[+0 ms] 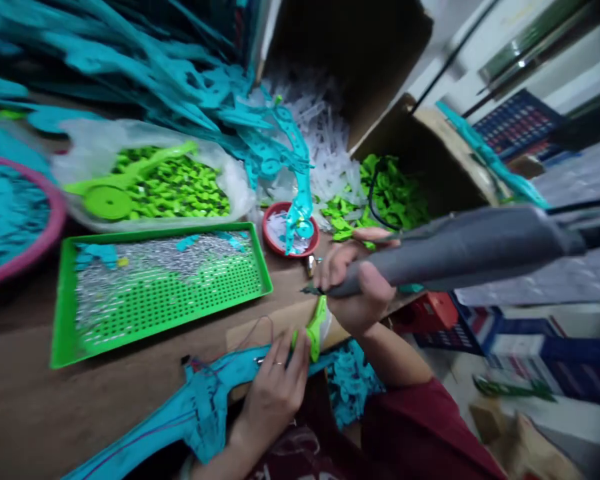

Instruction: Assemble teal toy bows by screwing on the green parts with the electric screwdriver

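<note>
My right hand (pixel 353 293) is wrapped round a grey electric screwdriver (pixel 460 245), its tip pointing left over the workbench. Below that tip is a bright green plastic piece (pixel 317 333), at the end of a long turquoise plastic part (pixel 200 393) that has thin dark wires along it. My left hand (pixel 275 383) grips this part close to the green piece, fingers bent over the top. A small metal piece (pixel 261 361) shows beside those fingers; its kind is unclear. What lies under the left fingers is hidden.
A green perforated tray (pixel 57 320) holds many small metal pieces, likely screws. Behind it stand a plastic bag (pixel 237 190) of green parts, a red bowl (pixel 266 233) and a pink-rimmed basin (pixel 60 207). Turquoise parts (pixel 130 60) are heaped at the back, near a cardboard box (pixel 460 167).
</note>
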Action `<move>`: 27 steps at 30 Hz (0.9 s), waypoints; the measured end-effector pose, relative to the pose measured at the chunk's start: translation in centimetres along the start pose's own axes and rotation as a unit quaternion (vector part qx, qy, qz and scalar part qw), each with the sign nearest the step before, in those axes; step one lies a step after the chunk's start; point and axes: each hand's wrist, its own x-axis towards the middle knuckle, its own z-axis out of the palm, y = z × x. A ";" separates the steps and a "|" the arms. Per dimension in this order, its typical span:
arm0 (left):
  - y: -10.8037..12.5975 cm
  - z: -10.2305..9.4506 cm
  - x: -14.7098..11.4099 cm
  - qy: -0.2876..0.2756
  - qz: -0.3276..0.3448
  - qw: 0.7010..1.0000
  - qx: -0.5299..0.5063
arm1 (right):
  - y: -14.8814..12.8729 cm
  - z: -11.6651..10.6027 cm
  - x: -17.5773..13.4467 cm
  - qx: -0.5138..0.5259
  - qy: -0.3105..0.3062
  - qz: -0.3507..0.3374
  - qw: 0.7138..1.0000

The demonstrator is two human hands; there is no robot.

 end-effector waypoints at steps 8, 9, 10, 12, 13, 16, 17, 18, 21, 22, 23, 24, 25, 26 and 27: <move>-0.7 0.4 -0.3 0.005 0.043 0.999 0.010 | 0.7 -8.4 -4.9 -0.061 0.113 0.031 0.991; -0.7 0.4 -0.2 0.005 0.045 0.999 0.009 | 1.0 -8.5 -5.2 -0.053 0.107 0.032 0.992; -0.7 0.3 -0.1 0.003 0.047 0.999 0.008 | 1.3 -8.5 -5.4 -0.050 0.098 0.035 0.993; -0.6 0.1 0.1 0.000 0.044 0.999 0.006 | 1.6 -8.5 -5.6 -0.061 0.083 0.050 0.993; -0.5 0.0 0.2 0.001 0.040 0.999 0.002 | 1.8 -8.6 -5.7 -0.070 0.078 0.059 0.993; -0.4 -0.2 0.4 0.007 0.030 0.999 -0.011 | 2.3 -8.9 -5.9 -0.085 0.076 0.074 0.991; -0.4 -0.2 0.4 0.009 0.031 0.999 -0.015 | 2.5 -8.9 -6.0 -0.087 0.079 0.074 0.990; -0.4 -0.2 0.4 0.009 0.032 0.999 -0.018 | 2.6 -9.0 -6.1 -0.089 0.079 0.072 0.990; -0.5 -0.2 0.4 0.006 0.032 0.999 -0.018 | 2.6 -8.9 -6.1 -0.090 0.073 0.068 0.991; -0.5 -0.3 0.5 0.006 0.029 0.999 -0.019 | 2.4 -8.7 -5.9 -0.083 0.072 0.061 0.992; -0.4 -0.5 0.6 0.006 0.023 0.999 -0.025 | 2.0 -8.5 -5.7 -0.073 0.070 0.053 0.994; -0.3 -0.8 0.8 0.002 0.012 0.999 -0.040 | 1.5 -8.2 -5.4 -0.059 0.070 0.042 0.995; -0.2 -1.2 1.1 -0.003 -0.006 0.998 -0.067 | 0.8 -7.8 -5.1 -0.043 0.070 0.032 0.996; 0.0 -1.6 1.5 -0.005 -0.030 0.994 -0.104 | 0.0 -7.3 -4.8 -0.028 0.066 0.027 0.997; 0.2 -2.2 1.9 0.000 -0.059 0.987 -0.146 | -0.9 -6.8 -4.5 -0.015 0.061 0.026 0.998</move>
